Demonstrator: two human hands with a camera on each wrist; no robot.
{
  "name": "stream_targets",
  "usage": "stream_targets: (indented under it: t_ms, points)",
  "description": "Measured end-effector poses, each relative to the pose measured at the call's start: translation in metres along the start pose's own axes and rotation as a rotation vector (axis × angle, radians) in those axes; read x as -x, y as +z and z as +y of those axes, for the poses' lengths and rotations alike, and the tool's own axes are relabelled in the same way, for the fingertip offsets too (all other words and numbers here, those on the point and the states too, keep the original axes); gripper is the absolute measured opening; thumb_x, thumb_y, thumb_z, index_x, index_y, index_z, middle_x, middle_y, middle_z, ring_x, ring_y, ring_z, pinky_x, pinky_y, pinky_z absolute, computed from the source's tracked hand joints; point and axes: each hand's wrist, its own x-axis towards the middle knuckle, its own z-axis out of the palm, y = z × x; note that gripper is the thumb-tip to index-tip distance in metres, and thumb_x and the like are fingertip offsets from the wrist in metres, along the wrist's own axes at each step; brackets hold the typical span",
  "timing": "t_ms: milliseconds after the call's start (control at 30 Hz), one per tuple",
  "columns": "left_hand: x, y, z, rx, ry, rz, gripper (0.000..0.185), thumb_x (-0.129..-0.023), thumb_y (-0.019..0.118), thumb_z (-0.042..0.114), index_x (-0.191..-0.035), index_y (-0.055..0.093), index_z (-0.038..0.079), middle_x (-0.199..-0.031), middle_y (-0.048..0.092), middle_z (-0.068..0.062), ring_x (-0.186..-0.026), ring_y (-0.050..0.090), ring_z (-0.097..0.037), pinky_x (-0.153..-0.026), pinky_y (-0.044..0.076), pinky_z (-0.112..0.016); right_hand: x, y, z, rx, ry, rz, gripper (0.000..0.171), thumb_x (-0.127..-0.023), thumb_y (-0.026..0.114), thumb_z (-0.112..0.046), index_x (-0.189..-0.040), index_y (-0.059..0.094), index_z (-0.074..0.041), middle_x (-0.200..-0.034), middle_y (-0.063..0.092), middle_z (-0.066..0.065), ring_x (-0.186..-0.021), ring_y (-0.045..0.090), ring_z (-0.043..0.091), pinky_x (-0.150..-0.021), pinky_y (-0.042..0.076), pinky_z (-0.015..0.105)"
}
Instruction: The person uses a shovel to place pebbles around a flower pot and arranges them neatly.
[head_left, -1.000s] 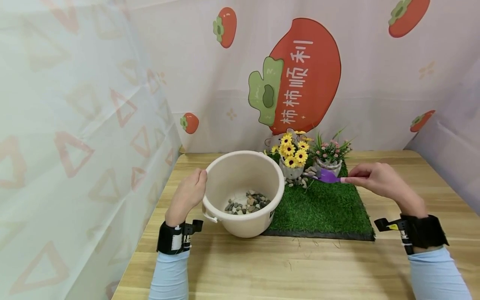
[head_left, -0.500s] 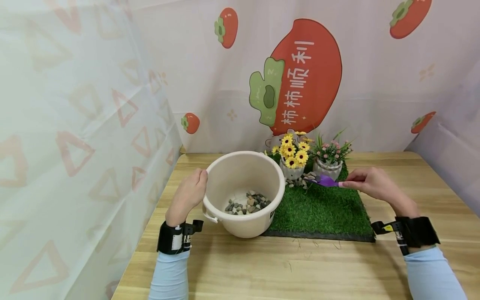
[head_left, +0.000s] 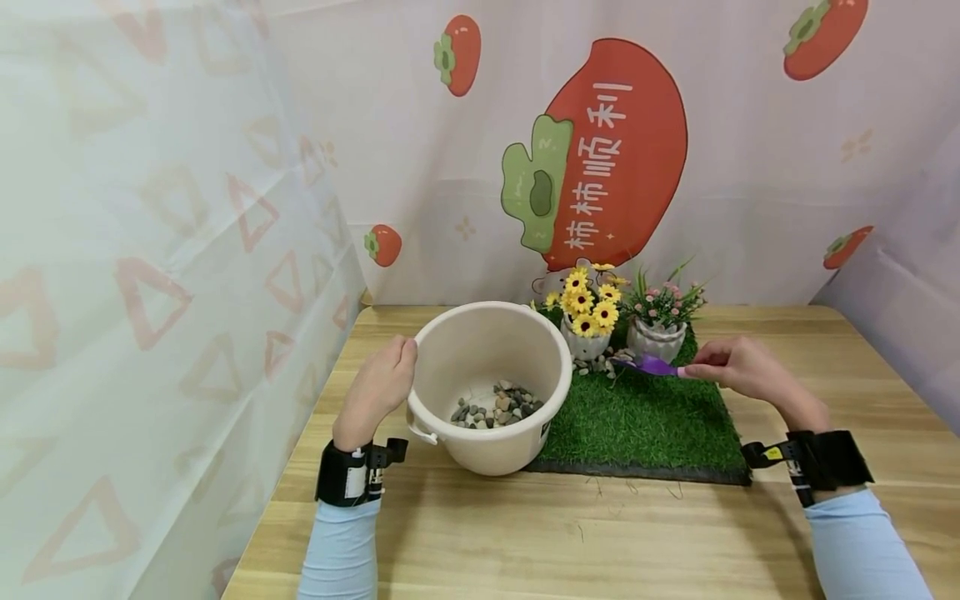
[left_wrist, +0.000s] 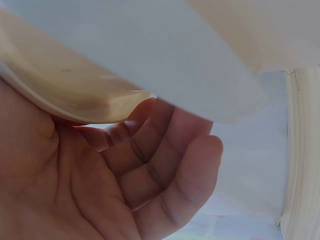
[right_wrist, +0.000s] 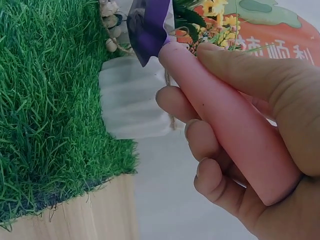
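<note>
My left hand (head_left: 378, 383) grips the left rim of a cream plastic bucket (head_left: 480, 457). In the left wrist view the fingers (left_wrist: 165, 165) curl around that rim. Pebbles (head_left: 504, 405) lie in a patch on the bucket's floor. My right hand (head_left: 742, 363) holds a small garden trowel (head_left: 654, 366) with a purple blade and a pink handle. Thumb and fingers wrap the handle in the right wrist view. The blade's tip meets loose pebbles (head_left: 597, 364) on the artificial turf (head_left: 652, 425), in front of two flower pots.
A pot of yellow flowers (head_left: 588, 343) and a pot of pink flowers (head_left: 657, 340) stand at the turf's back. The turf mat lies right of the bucket on the wooden table (head_left: 600, 533). A printed cloth (head_left: 435, 167) hangs close behind.
My right hand has moved slightly left and down, lowering the trowel's blade toward the pebbles on the turf. The left hand and the bucket stay in place.
</note>
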Motion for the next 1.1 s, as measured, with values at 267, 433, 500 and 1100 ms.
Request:
stream_targets:
  t_ms: [267,433,500,1100]
  points:
    - [0.000,0.000,0.000,0.001,-0.001,0.002,0.045,-0.107,0.025,0.033,-0.115,0.057,0.003,-0.093,0.062,-0.012,-0.085,0.061,-0.026,-0.074,0.048,-0.039,-0.003,-0.001,0.005,-0.056,0.030,-0.065,0.028,-0.091,0.068,-0.039,-0.097,0.074,-0.011,-0.082,0.073,0.006,-0.060,0.060,0.012,-0.055,0.047,0.027]
    - [-0.001,0.001,0.000,0.005,0.001,-0.007,0.045,-0.107,0.024,0.033,-0.118,0.056,0.003,-0.094,0.062,-0.013,-0.087,0.061,-0.027,-0.076,0.049,-0.041,-0.002,-0.002,0.008,-0.076,0.041,-0.079,0.028,-0.093,0.066,-0.036,-0.098,0.073,-0.009,-0.081,0.073,0.007,-0.059,0.061,0.017,-0.052,0.047,0.029]
    - [-0.001,0.000,0.000,0.005,0.003,-0.009,0.045,-0.107,0.024,0.032,-0.119,0.056,0.002,-0.095,0.062,-0.013,-0.088,0.061,-0.028,-0.077,0.049,-0.042,-0.002,-0.003,0.010,-0.080,0.049,-0.083,0.029,-0.094,0.065,-0.035,-0.099,0.073,-0.008,-0.079,0.072,0.008,-0.057,0.060,0.019,-0.050,0.046,0.029]
    - [0.000,-0.001,0.001,0.008,-0.007,-0.010,0.046,-0.107,0.025,0.034,-0.119,0.056,0.003,-0.097,0.062,-0.014,-0.088,0.060,-0.028,-0.077,0.049,-0.042,0.009,-0.016,0.015,-0.084,0.109,-0.104,0.035,-0.094,0.063,-0.040,-0.102,0.072,-0.007,-0.081,0.073,0.008,-0.056,0.060,0.022,-0.049,0.044,0.030]
